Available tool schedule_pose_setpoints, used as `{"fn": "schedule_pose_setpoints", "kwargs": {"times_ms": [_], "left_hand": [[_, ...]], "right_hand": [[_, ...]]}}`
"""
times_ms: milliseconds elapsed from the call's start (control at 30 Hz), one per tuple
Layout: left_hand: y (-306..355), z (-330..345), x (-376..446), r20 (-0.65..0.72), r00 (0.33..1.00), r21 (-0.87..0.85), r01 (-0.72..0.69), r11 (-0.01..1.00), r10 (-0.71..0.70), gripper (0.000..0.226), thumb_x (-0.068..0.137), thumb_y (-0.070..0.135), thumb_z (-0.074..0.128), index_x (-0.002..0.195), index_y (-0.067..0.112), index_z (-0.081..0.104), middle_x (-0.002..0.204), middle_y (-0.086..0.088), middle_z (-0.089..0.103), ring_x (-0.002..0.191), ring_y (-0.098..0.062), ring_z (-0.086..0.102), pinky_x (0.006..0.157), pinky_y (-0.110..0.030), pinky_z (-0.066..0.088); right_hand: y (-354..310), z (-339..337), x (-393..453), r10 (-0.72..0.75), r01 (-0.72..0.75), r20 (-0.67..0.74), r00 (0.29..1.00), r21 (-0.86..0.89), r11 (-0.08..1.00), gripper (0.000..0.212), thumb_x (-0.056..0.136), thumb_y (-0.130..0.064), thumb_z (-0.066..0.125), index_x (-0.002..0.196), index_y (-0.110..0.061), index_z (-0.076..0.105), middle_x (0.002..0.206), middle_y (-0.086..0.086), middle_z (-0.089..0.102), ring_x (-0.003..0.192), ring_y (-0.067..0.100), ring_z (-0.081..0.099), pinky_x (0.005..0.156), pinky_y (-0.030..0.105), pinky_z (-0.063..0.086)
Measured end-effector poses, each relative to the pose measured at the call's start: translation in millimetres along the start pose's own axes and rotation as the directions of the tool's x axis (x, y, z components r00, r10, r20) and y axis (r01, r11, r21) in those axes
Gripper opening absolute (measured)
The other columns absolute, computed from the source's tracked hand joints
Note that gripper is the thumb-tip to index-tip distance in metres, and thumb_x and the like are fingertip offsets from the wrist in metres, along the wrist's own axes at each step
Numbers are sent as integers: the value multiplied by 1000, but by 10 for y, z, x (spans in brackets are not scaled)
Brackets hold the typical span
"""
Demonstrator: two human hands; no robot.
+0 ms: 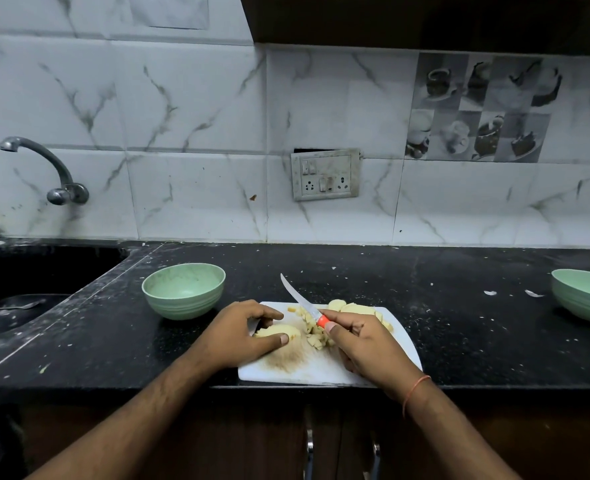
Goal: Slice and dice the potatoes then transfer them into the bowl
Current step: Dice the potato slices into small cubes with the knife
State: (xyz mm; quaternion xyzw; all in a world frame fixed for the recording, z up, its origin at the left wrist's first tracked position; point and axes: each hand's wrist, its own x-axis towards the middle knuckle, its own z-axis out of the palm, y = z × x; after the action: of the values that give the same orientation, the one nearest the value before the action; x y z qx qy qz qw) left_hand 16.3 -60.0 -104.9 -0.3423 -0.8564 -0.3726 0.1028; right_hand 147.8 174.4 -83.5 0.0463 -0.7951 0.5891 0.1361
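Now we see a white plastic cutting board (328, 370) on the speckled black bench (460, 323). Our left hand (238, 336) curls over a pale, domed potato half (278, 330); our right hand (359, 344) grips the orange-handled knife (304, 304), blade raised over small dice (316, 336). A ribbed green bowl (184, 291) sits far left.

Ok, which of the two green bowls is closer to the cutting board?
The green bowl on the left, just beside the cutting board near the sink; the other green bowl sits far off at the right edge.

Potato pieces (316, 332) on board (321, 370); bowl (184, 291) left, sink (27, 289) beyond.
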Motion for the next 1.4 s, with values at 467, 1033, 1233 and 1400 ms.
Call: {"fn": "schedule_pose_setpoints", "kwargs": {"times_ms": [467,1033,1233,1400], "left_hand": [[-93,-356,-32,174,983,-64,73,995,-61,34,80,21,72,110,37,78,91,9,76,87,-17,72,89,-41,59],[-51,-252,45,153,988,-112,13,994,4,42,79,38,90,119,41,77,112,16,73,93,-12,68,86,-31,59],[54,-161,66,172,983,-207,97,974,-61,38,78,27,95,113,29,81,95,6,77,76,-3,63,78,-25,56],[-9,-242,69,124,989,-120,98,988,-83,33,81,41,87,112,35,79,93,13,78,82,-15,71,83,-36,58]], "right_hand": [[4,-9,8,-13,13,9,1000,35,999,25,105,-23,59,124,-29,75,56,2,36,51,16,30,49,27,27],[-9,-21,7,-4,3,3,1000,76,997,26,105,-21,59,116,-34,78,56,2,34,50,15,27,49,28,24],[-23,-24,3,-1,1,1,1000,65,998,25,105,-20,59,120,-30,77,55,0,36,49,14,29,47,26,25],[1,-33,7,-4,3,2,1000,59,998,25,105,-22,59,123,-31,76,55,-1,37,50,15,30,49,27,28]]}}
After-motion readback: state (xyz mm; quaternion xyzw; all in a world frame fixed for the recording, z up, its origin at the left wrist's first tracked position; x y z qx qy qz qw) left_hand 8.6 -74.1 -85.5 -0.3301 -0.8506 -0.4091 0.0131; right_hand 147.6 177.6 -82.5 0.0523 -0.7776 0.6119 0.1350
